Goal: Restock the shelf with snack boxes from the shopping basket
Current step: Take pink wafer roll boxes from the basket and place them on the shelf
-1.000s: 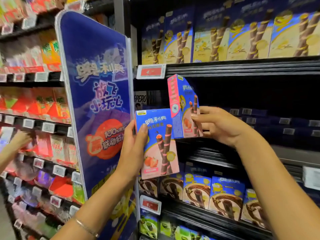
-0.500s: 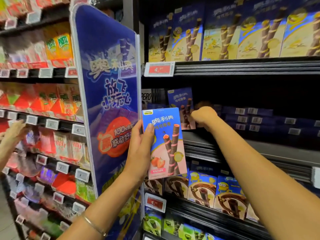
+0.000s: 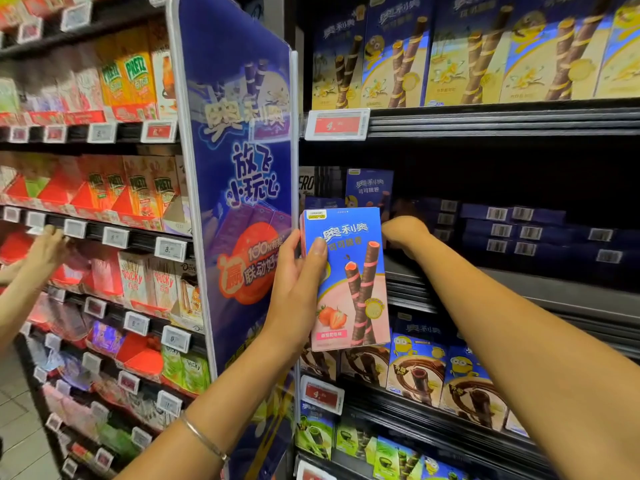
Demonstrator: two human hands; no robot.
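Supermarket aisle, dark metal shelving in tiers, pale tiled floor (image 3: 14,420) at lower left. Deep, shadowed middle shelf (image 3: 519,292) straight ahead, with flat blue boxes (image 3: 519,233) stacked at its back, barcodes facing out, and one upright blue box (image 3: 369,188) at the rear left.

Held upright in front of that shelf's edge: a blue-and-pink snack box (image 3: 349,271), clasped by the left grip (image 3: 294,285), thumb across the front face, fingers round the back. Thin bracelet (image 3: 204,438) on that wrist. Right grip (image 3: 405,233) inside the shelf, near the upright blue box, fingers turned away into the dark and partly hidden by the held box; cannot tell whether curled round anything.

Tall blue promo panel (image 3: 239,188) jutting out at the bay's left side, just left of the left grip. Yellow-fronted boxes (image 3: 450,60) in a row above; brown-swirl boxes (image 3: 419,368) with yellow cartoon figures below; green boxes (image 3: 346,441) lower still. Another person's hand (image 3: 48,247) on the shelf rail at far left.

Readable: "奥利奥" on the held box and the panel, "100%" on the panel, "PRETZ" on orange boxes (image 3: 135,77), "Pocky" on pale boxes (image 3: 149,282), a red price tag (image 3: 337,123) starting "4.".
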